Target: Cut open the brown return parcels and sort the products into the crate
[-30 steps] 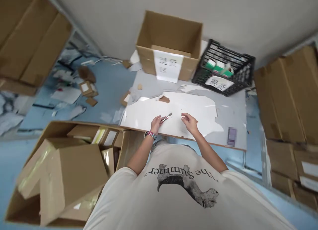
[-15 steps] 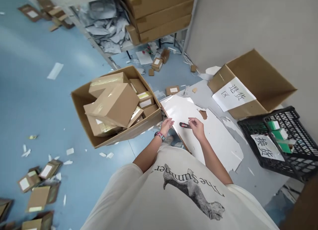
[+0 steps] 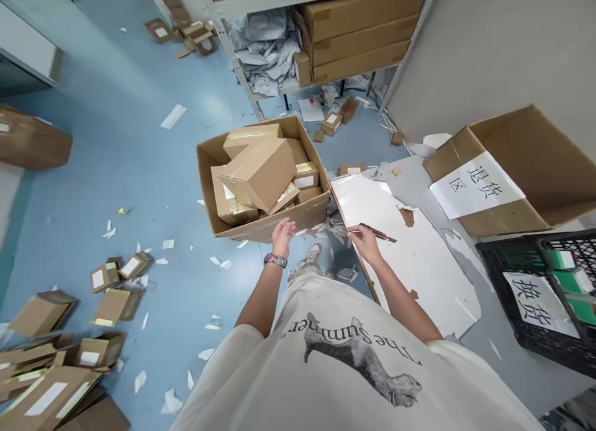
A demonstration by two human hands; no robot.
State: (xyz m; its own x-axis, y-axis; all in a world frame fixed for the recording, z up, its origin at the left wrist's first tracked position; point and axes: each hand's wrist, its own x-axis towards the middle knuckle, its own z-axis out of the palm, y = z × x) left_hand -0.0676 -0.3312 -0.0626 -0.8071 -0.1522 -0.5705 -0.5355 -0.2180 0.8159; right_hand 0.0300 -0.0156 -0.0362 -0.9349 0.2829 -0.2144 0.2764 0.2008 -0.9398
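Observation:
My left hand (image 3: 282, 235) is open, its fingers extended and holding nothing, just in front of the near wall of a large open carton (image 3: 261, 228). Several taped brown boxes (image 3: 261, 170) are piled inside that carton. My right hand (image 3: 365, 243) is at the left edge of a white board (image 3: 433, 276), fingers curled together; what they hold, if anything, is hidden. A black and red utility knife (image 3: 382, 235) lies on the board right beside this hand, which covers part of it. Whether the hand touches the knife, I cannot tell.
An open carton (image 3: 505, 213) with a handwritten sheet stands on the right, beside a black plastic crate (image 3: 531, 338) holding green-and-white boxes. A shelf with long cartons (image 3: 358, 36) and grey bags is ahead. Empty boxes (image 3: 116, 303) and paper scraps litter the blue floor.
The view has swung left. My left hand has moved left, away from the board to the carton. My right hand has slid left along the knife, which stays in place, uncovering its right end.

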